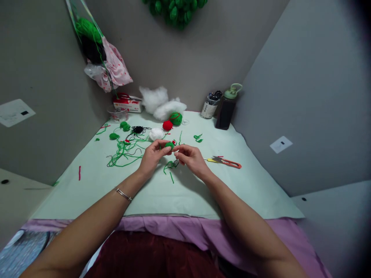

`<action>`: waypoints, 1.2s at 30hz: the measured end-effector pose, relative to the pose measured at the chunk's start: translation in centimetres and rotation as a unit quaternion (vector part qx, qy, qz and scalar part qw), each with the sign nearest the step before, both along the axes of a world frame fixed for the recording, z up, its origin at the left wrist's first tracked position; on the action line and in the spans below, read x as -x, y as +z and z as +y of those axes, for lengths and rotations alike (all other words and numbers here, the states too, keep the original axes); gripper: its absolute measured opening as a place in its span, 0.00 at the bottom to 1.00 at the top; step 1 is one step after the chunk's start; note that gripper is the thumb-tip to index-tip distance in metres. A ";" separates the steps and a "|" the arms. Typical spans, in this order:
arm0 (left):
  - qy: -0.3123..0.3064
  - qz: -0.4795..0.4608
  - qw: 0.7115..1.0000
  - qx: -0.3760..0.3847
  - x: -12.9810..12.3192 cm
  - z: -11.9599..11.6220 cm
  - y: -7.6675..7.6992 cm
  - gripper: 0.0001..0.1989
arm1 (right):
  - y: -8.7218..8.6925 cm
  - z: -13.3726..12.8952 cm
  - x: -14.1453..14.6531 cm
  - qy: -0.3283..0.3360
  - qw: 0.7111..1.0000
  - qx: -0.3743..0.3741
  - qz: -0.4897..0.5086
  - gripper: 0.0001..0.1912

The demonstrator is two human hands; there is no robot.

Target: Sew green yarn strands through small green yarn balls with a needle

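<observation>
Here, left of our left hand (pixel 153 157), two small round green yarn balls (pixel 114 136) look already shaped. That hand pinches a rounded green yarn piece (pixel 169 145), apparently formed but, we judge, with detail left to finish. Our right hand (pixel 190 157) bunches its fingertips just beside it; gripping thread, we can't tell. Orange-handled metal snips (pixel 230 163) lie to its right.

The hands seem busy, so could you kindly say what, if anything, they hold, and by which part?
The left hand holds a small green yarn piece by its left side. Whether the right hand, just beside it, grips anything cannot be told.
</observation>
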State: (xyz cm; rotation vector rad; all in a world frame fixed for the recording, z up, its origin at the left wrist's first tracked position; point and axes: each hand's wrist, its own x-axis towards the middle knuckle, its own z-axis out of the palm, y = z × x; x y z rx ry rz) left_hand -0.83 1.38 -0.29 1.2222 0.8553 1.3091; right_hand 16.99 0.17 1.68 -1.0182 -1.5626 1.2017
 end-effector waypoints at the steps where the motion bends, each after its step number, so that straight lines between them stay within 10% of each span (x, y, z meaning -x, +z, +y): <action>1: -0.004 -0.006 1.000 0.004 0.0 0.0 -0.1 0.17 | -0.1 0.1 0.1 -0.002 1.000 0.004 0.008 0.13; 25: 0.004 0.127 0.989 -0.073 -0.6 -0.4 -0.4 0.11 | 0.1 0.2 -0.7 0.035 0.991 0.110 0.072 0.18; 36: 0.012 0.217 0.965 -0.149 -0.4 -0.3 -0.6 0.12 | -0.2 0.5 -0.5 -0.096 0.978 -0.145 -0.114 0.06</action>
